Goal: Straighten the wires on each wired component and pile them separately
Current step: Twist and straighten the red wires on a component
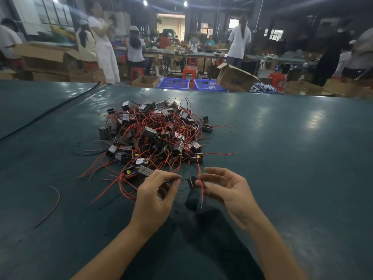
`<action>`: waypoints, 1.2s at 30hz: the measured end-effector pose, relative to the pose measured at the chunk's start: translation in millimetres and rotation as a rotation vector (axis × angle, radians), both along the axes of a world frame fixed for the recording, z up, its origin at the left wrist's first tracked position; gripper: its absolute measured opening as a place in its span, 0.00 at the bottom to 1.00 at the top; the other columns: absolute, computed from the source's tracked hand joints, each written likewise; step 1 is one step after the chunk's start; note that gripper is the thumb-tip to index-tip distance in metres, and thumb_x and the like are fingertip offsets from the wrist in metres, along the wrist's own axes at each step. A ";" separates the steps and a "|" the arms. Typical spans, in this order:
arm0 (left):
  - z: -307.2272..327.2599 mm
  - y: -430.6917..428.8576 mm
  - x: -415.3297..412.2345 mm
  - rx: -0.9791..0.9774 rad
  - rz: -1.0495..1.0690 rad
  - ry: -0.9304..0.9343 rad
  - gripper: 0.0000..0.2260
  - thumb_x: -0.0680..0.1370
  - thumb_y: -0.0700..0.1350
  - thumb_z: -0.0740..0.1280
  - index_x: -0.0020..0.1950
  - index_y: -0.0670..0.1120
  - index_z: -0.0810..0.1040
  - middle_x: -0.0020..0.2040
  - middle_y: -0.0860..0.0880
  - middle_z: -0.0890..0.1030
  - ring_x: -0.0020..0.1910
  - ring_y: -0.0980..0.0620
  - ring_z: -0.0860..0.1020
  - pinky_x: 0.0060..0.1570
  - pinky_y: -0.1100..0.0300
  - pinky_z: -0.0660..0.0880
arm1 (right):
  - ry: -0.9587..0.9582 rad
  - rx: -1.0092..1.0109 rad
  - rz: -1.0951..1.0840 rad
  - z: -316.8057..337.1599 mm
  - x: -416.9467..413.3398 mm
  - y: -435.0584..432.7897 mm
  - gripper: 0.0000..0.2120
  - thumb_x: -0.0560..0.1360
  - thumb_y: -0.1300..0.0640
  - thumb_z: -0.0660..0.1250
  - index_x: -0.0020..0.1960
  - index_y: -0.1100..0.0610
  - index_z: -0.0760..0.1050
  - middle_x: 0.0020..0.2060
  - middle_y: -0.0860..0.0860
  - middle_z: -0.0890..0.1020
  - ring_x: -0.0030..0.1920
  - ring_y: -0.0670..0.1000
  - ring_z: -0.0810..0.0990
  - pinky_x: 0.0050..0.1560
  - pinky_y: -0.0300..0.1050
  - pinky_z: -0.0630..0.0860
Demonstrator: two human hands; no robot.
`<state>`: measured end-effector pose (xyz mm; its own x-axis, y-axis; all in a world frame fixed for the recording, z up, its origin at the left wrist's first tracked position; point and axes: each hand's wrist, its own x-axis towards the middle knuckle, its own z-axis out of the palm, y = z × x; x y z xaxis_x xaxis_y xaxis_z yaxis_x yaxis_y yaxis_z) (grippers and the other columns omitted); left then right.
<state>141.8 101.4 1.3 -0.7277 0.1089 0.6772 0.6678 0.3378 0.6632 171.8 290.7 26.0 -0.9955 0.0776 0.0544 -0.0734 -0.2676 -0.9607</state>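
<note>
A tangled heap of small black box-shaped components [155, 136] with red and black wires lies on the dark green table [292, 150]. Just in front of the heap, held above the table, is one small black component [192, 181]. My right hand [228, 190] pinches it at its side, where a red wire [202, 196] hangs down. My left hand [155, 195] pinches the end of its black wire [175, 180], which runs roughly level from the component to my fingers.
A loose red wire [52, 205] lies on the table at the left. A black cable [50, 112] crosses the far left of the table. Beyond the far edge stand blue crates [174, 83], cardboard boxes [235, 78], red stools and several people at benches.
</note>
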 end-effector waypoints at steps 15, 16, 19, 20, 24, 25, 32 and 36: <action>7.5 8.3 12.1 0.143 -0.105 -0.155 0.06 0.77 0.47 0.68 0.52 0.52 0.82 0.40 0.48 0.75 0.34 0.51 0.74 0.32 0.59 0.72 | 0.253 0.398 -0.193 -16.0 -1.8 -28.8 0.08 0.74 0.66 0.71 0.47 0.54 0.84 0.39 0.53 0.84 0.39 0.51 0.83 0.41 0.44 0.81; 8.2 8.6 12.9 0.151 -0.118 -0.163 0.06 0.77 0.47 0.68 0.52 0.52 0.82 0.40 0.49 0.75 0.34 0.50 0.73 0.32 0.59 0.71 | 0.256 0.435 -0.188 -16.8 -1.7 -30.0 0.06 0.74 0.64 0.71 0.48 0.55 0.84 0.38 0.54 0.83 0.37 0.53 0.82 0.39 0.47 0.80; 9.2 9.4 14.1 0.193 -0.153 -0.224 0.07 0.75 0.48 0.71 0.52 0.53 0.82 0.40 0.51 0.75 0.32 0.48 0.72 0.31 0.59 0.70 | 0.238 0.483 -0.155 -17.5 -0.8 -32.8 0.04 0.75 0.62 0.70 0.45 0.57 0.85 0.36 0.58 0.80 0.33 0.48 0.76 0.33 0.42 0.73; 9.5 9.2 13.9 0.217 -0.164 -0.248 0.08 0.74 0.50 0.71 0.52 0.53 0.82 0.40 0.52 0.75 0.31 0.51 0.71 0.31 0.62 0.70 | 0.224 0.473 -0.142 -17.0 -0.6 -33.2 0.05 0.75 0.62 0.70 0.44 0.57 0.85 0.37 0.60 0.80 0.34 0.47 0.75 0.34 0.42 0.72; 10.0 7.0 9.5 0.296 -0.175 -0.307 0.09 0.74 0.51 0.73 0.51 0.51 0.82 0.36 0.55 0.76 0.31 0.58 0.69 0.32 0.67 0.69 | 0.157 0.390 -0.081 -14.0 -1.2 -30.1 0.07 0.77 0.61 0.68 0.44 0.62 0.84 0.36 0.59 0.83 0.37 0.48 0.79 0.41 0.43 0.76; 10.6 7.2 8.3 0.318 -0.165 -0.315 0.08 0.74 0.50 0.73 0.50 0.50 0.83 0.36 0.54 0.76 0.31 0.58 0.70 0.33 0.67 0.69 | 0.149 0.384 -0.063 -13.6 -0.9 -29.3 0.07 0.77 0.61 0.68 0.44 0.63 0.84 0.34 0.56 0.83 0.36 0.47 0.80 0.41 0.41 0.77; 12.2 9.2 7.0 0.460 -0.193 -0.432 0.14 0.77 0.52 0.62 0.45 0.48 0.85 0.27 0.55 0.68 0.25 0.56 0.63 0.26 0.63 0.60 | 0.186 0.483 -0.036 -16.5 2.5 -33.4 0.05 0.74 0.61 0.72 0.40 0.54 0.83 0.31 0.54 0.82 0.32 0.45 0.77 0.34 0.40 0.74; 13.8 7.7 7.1 0.480 -0.229 -0.451 0.15 0.78 0.54 0.60 0.49 0.49 0.85 0.27 0.53 0.63 0.26 0.57 0.62 0.27 0.64 0.60 | 0.237 0.576 -0.109 -17.9 2.5 -33.5 0.01 0.74 0.60 0.72 0.44 0.55 0.82 0.33 0.54 0.82 0.31 0.45 0.75 0.33 0.44 0.74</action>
<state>148.8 109.0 15.0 -0.9436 0.0575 0.3261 0.3116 -0.1787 0.9333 174.3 257.2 8.2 -0.9394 0.0710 0.3355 -0.2991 0.3086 -0.9029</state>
